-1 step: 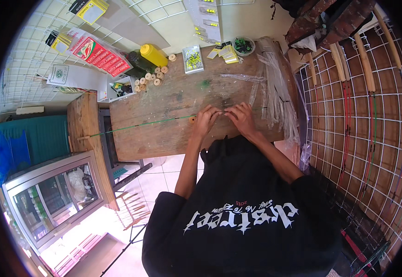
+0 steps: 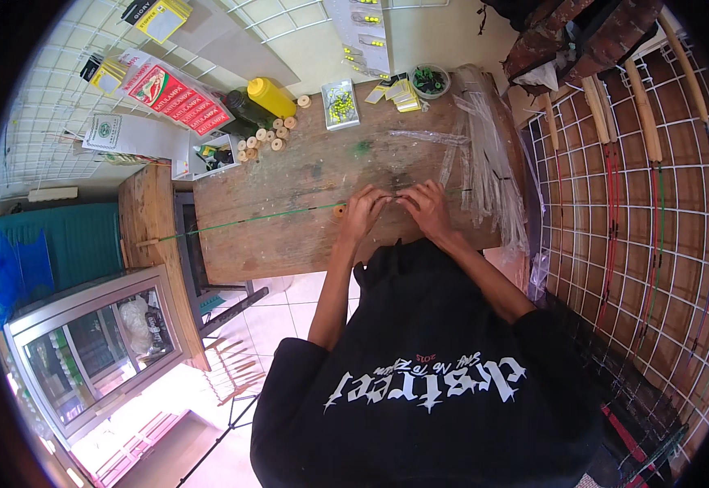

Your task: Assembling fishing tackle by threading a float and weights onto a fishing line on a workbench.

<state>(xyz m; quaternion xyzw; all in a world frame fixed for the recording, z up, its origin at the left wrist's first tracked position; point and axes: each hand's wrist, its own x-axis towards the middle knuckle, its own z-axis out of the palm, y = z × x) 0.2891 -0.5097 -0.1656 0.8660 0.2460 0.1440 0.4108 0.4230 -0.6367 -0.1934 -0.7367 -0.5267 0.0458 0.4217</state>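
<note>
A thin green fishing rod (image 2: pixel 289 213) with dark bands stretches across the workbench and past its left edge. My left hand (image 2: pixel 364 209) pinches it near its right part, thumb and fingers together. Close beside it, my right hand (image 2: pixel 426 207) is also closed on the rod, fingertips almost meeting the left ones. What lies right between the fingertips is too small to make out. A small orange-brown round piece (image 2: pixel 340 210) rests next to my left hand, by the rod.
Clear plastic sleeves (image 2: pixel 484 179) pile up at the bench's right. Along the back stand wooden rings (image 2: pixel 277 144), a yellow bottle (image 2: pixel 271 98), a white tray (image 2: pixel 327 115) of yellow beads and a round tub (image 2: pixel 430 81). Wood-handled rods (image 2: pixel 643 110) hang on a grid at right.
</note>
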